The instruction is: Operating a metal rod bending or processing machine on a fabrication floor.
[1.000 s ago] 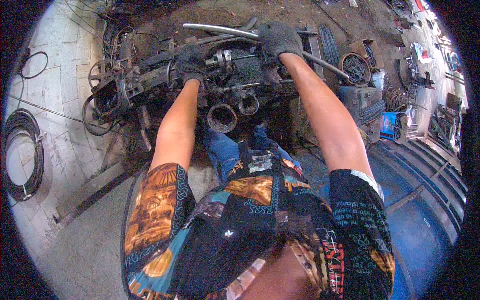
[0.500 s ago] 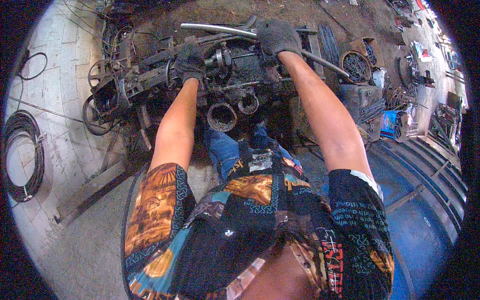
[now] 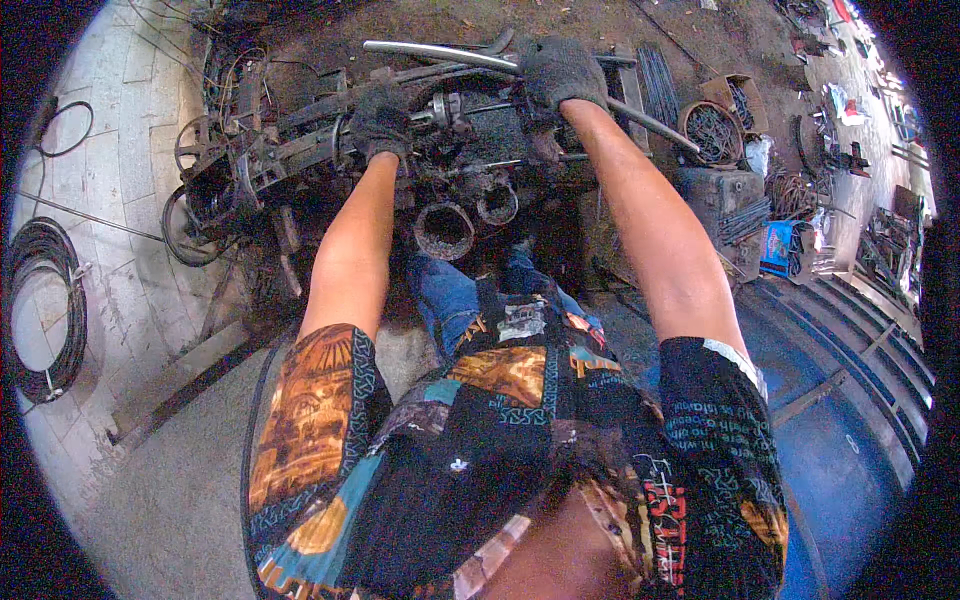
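In a dark knitted glove, my right hand [image 3: 560, 75] is closed round a long metal bar [image 3: 440, 53] above the far side of a greasy black machine [image 3: 490, 135]. The bar's left end is bright and silvery; its right part slopes down past my wrist. My left hand [image 3: 380, 118], gloved alike, rests closed on the machine's left half, and what lies under its fingers is hidden. Beside it is a round metal fitting [image 3: 440, 108]. Two open, dirt-crusted cylinders, one large [image 3: 444, 232] and one small [image 3: 497, 205], stand on the machine's near side.
A coil of black cable [image 3: 48, 310] lies on the pale floor at left. On the right are a round basket of metal pieces [image 3: 712, 135], a bundle of dark rods [image 3: 657, 85], a grey metal box [image 3: 725, 195] and a blue carton [image 3: 778, 248]. Long metal bars [image 3: 835, 320] lie beyond.
My right hand and the bar have shifted very slightly to the right. The round fitting beside my left hand looks slightly different, while that hand stays nearly in place.
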Tool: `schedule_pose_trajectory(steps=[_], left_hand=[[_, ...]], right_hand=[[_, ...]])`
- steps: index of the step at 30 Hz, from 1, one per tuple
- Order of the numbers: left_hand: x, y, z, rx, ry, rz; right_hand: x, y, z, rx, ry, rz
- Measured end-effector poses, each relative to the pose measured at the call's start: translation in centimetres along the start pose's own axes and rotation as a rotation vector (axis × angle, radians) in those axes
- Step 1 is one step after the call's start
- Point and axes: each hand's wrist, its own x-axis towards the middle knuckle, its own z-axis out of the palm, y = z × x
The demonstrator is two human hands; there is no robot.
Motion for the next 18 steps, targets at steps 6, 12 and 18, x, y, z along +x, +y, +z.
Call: schedule_pose_trajectory(steps=[6,12,18], left_hand=[[-0.1,0.5,-0.7,0.002,-0.077,-0.069],[-0.2,0.4,-0.1,0.036,-0.014,0.018],[-0.3,0.3,-0.1,0.049,0.032,0.056]], right_hand=[[-0.1,-0.3,-0.4,-0.064,0.005,-0.049],[-0.3,-0.6,-1.0,0.051,-0.041,0.110],[-0.5,-0.7,-1.9,-0.010,-0.032,-0.021]])
